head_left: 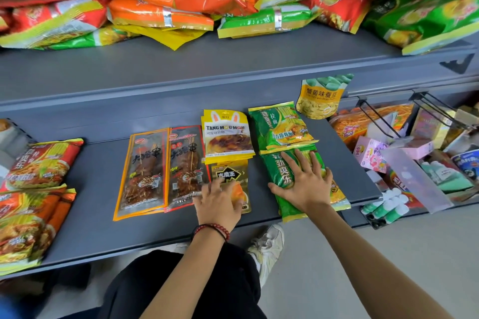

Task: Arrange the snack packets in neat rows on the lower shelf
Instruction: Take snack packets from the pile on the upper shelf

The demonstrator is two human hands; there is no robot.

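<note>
Grey steel lower shelf (90,230): by my reckoning from the remote desk, the arranging is about half done. Four columns stand in the middle; both ends are still loose.

Entries, from the middle to the right end:
- Skewer packets, two, side by side and touching: orange-bordered packet (141,173) and red-bordered packet (185,168). Both are lined up, though slightly aslant.
- Yellow packets (228,137), a small stack towards the back; I cannot read the count.
- Gold-and-black packet (233,179), one, in front of the yellow stack. My left hand (219,202) lies on it with fingers spread and gripping nothing, reaching the red-bordered packet's edge.
- Green noodle packets, two, in one column: rear green packet (281,127) and front green packet (285,202). The front one is skewed and reaches the front edge. My right hand (303,184) rests flat on it, fingers straight and splayed, pressing rather than holding.
- Broad-bean pouch (322,97), one, upright near the back right corner, in no row.
- Red-and-orange noodle packets (39,163), left end, overlapping; at least three, exact count unclear.

Outstanding, in my judgement: square the front green packet, bring the pouch into line, sort the left-end heap.
</note>
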